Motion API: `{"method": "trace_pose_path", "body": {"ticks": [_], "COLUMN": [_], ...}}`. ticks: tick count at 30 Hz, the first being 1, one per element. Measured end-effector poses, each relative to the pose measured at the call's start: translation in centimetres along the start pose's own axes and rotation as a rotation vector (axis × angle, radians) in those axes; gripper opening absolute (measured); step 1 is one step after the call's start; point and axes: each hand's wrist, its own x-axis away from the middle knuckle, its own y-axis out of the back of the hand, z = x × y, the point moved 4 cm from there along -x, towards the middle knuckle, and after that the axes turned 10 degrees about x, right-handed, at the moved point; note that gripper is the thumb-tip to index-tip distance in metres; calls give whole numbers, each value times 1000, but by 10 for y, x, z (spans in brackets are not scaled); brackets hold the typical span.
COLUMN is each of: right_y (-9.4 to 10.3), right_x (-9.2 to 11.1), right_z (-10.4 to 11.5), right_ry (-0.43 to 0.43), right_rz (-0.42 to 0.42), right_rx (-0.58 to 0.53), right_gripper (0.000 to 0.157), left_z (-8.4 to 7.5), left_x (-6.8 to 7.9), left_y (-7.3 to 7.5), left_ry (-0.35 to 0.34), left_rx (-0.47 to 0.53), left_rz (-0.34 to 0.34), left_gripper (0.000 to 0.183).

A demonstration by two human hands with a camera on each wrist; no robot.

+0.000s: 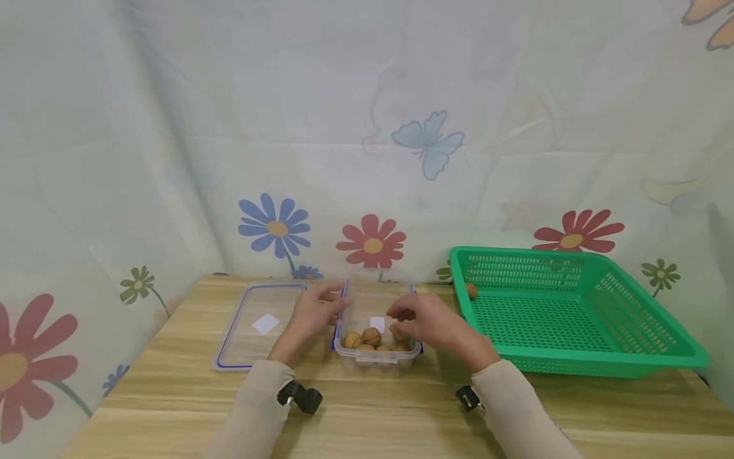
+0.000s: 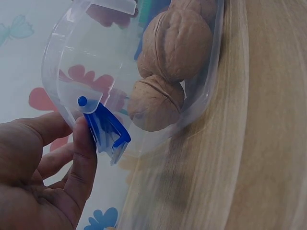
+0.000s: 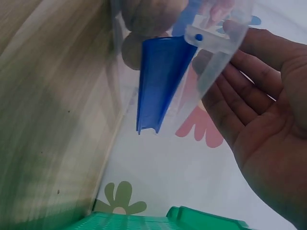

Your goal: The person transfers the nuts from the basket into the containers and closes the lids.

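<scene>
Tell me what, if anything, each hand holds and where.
Left hand: clear container, by its left rim near a blue latch. Right hand: unclear whether it grips a walnut.

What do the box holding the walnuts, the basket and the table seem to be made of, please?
The box looks like clear, glossy plastic: walnuts show through its wall. The basket seems moulded green plastic, shiny, with regular perforations. The table looks like smooth wood or wood-print laminate, given its grain.

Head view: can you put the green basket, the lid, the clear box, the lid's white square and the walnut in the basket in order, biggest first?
1. Green basket
2. Lid and clear box: too alike to rank
3. White square on the lid
4. Walnut in the basket
</scene>
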Motion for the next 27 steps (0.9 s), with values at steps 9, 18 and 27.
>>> {"method": "trace_pose_path", "body": {"ticks": [9,18,27], "right_y": [16,50,113], "right_x": [6,18,43], "right_z": [3,1,3], "right_ry": [14,2,9], "right_rz": [-71,-181,-267], "right_rx": [1,-139,-169], "right_gripper": [23,26,30], "left_z": [3,0,0], "left_x": [-1,-2,-2], "left_y": [1,1,1], "left_ry": [13,-21,-5], "left_rx": [8,13,-10], "left_rz": [-6,6,2], "left_gripper": [46,45,45]}}
